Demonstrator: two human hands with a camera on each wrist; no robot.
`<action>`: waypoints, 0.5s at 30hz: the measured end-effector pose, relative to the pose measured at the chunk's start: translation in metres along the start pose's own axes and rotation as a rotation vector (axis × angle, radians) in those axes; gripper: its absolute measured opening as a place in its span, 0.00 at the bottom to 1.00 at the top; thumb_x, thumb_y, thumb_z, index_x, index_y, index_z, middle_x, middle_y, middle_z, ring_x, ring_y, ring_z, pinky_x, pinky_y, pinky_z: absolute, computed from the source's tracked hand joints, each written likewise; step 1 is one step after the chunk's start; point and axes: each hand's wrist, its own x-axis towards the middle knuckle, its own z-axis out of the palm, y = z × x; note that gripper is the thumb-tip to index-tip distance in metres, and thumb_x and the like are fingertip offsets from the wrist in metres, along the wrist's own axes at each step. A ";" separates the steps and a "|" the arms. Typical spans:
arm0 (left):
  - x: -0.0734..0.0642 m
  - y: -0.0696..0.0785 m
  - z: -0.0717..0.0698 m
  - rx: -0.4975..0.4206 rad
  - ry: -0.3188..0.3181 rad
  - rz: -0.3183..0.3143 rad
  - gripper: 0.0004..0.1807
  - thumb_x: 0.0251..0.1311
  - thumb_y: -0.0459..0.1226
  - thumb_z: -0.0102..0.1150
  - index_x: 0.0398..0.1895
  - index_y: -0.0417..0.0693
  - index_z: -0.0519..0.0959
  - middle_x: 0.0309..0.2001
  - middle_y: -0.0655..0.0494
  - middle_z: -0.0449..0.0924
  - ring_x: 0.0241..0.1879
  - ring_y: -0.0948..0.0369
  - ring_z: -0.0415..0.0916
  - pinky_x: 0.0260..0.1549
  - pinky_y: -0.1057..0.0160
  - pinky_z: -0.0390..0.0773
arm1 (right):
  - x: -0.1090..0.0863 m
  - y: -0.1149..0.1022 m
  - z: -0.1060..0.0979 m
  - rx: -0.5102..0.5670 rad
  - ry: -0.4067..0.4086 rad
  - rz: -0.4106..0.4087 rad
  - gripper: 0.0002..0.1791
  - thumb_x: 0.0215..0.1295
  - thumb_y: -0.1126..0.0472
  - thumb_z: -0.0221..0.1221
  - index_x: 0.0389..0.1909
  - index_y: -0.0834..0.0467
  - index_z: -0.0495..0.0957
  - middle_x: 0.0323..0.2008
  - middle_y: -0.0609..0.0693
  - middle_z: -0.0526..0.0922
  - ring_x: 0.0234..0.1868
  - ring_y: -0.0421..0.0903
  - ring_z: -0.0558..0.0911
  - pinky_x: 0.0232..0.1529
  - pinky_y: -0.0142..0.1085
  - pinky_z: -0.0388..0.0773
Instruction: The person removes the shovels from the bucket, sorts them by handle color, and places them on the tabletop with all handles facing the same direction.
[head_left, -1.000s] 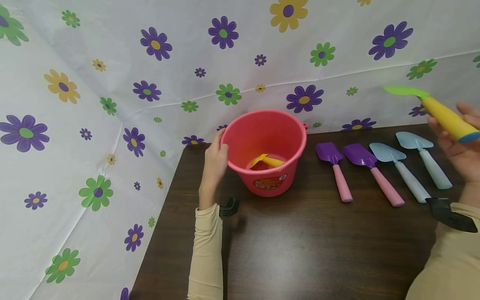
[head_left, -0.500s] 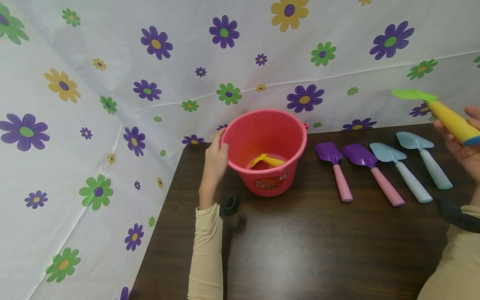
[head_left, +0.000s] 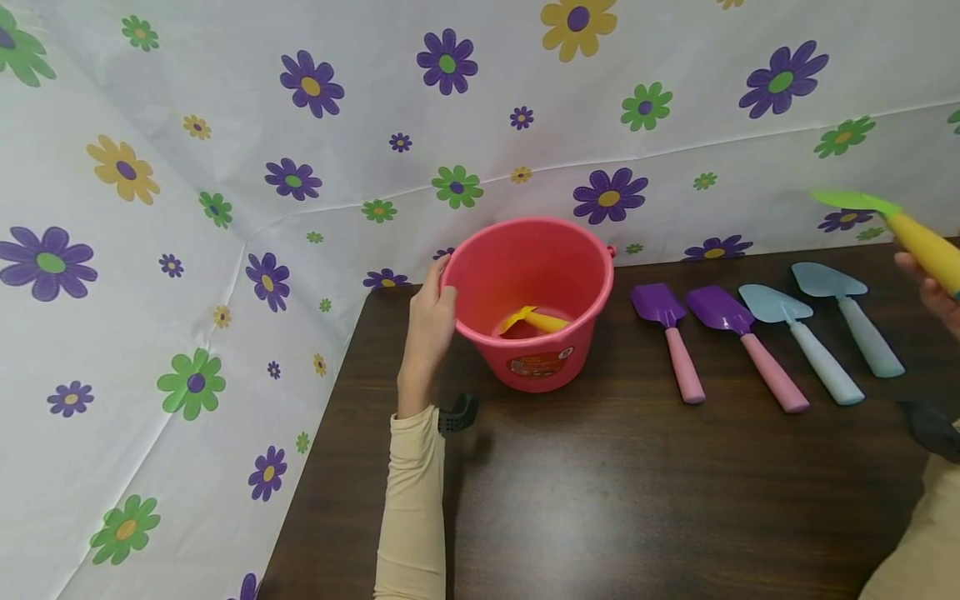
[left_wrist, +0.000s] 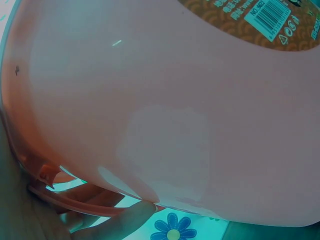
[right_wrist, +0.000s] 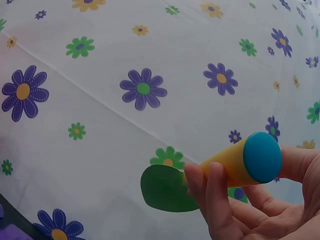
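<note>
A pink bucket (head_left: 525,260) stands on the dark table, and my left hand (head_left: 431,321) grips the left side of its rim. In the left wrist view the bucket's outer wall (left_wrist: 170,135) fills most of the picture, with fingers (left_wrist: 127,217) at the handle. A small yellow tool (head_left: 547,322) lies inside the bucket. At the far right my right hand (head_left: 936,296) holds a toy trowel (head_left: 930,252) up in the air by its yellow handle. Its green blade (right_wrist: 167,189) points left, and the blue end cap (right_wrist: 262,157) faces the right wrist camera.
Right of the bucket, two purple trowels with pink handles, one nearer (head_left: 681,362) and one farther right (head_left: 765,358), lie beside two light blue trowels (head_left: 821,358). A white flowered cloth (head_left: 495,142) hangs behind the table (head_left: 600,492).
My right hand has moved right with the green and yellow trowel, partly leaving the head view. The left hand and the bucket have stayed in place.
</note>
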 end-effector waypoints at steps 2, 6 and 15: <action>0.000 0.000 0.000 0.003 0.003 -0.003 0.29 0.73 0.36 0.43 0.77 0.47 0.64 0.67 0.45 0.76 0.56 0.49 0.80 0.57 0.49 0.82 | 0.004 -0.018 -0.033 0.004 -0.045 0.048 0.23 0.86 0.63 0.33 0.71 0.61 0.68 0.63 0.68 0.78 0.51 0.66 0.84 0.50 0.51 0.86; 0.000 -0.001 0.000 0.011 0.005 -0.010 0.29 0.73 0.36 0.43 0.77 0.47 0.65 0.67 0.45 0.76 0.55 0.48 0.80 0.57 0.49 0.82 | 0.014 -0.052 -0.092 -0.035 -0.008 0.118 0.24 0.86 0.59 0.34 0.73 0.56 0.69 0.66 0.64 0.77 0.53 0.64 0.84 0.56 0.47 0.83; -0.001 -0.001 -0.001 0.005 0.003 -0.009 0.29 0.73 0.36 0.43 0.77 0.48 0.65 0.66 0.46 0.76 0.55 0.49 0.81 0.56 0.49 0.82 | 0.011 -0.065 -0.093 0.030 0.029 0.427 0.30 0.86 0.48 0.32 0.66 0.58 0.78 0.62 0.55 0.83 0.53 0.58 0.85 0.57 0.42 0.83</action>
